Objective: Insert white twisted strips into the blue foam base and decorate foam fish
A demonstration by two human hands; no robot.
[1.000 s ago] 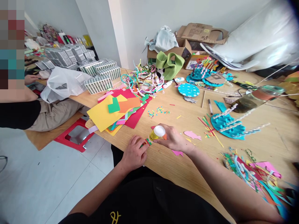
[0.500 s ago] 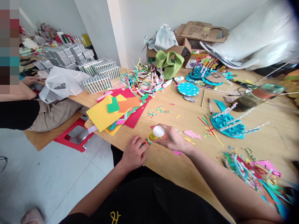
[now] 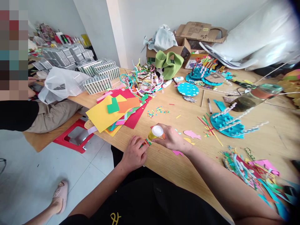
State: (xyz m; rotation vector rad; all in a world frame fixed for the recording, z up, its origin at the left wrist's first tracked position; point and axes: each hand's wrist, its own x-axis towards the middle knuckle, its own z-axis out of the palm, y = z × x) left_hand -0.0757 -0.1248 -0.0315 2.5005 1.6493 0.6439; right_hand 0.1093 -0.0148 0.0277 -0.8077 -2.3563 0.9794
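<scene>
My right hand [image 3: 172, 138] is wrapped round a yellow glue stick [image 3: 152, 135], tilted with its white round end up and its lower end at a small paper piece [image 3: 147, 142]. That piece has green, red and yellow stripes and lies by the table's front edge. Curled over it, the fingers of my left hand [image 3: 134, 153] hold it against the tabletop and hide part of it. Just right of my right hand lie a pink paper fish [image 3: 192, 134], a yellow cutout [image 3: 189, 141] and a magenta cutout [image 3: 178, 153].
Coloured paper sheets [image 3: 100, 115] are stacked at the left. Tiny confetti [image 3: 159, 110] lies beyond my hands. To the right are blue crafts [image 3: 226, 125], a glass jar [image 3: 257, 97] and paper scraps [image 3: 255, 168]. Another person sits at the left near a red stool [image 3: 77, 134].
A sandalled foot on the floor at lower left has moved right, further into view. The view has shifted slightly. My hands keep nearly the same position, the glue stick still at the striped paper.
</scene>
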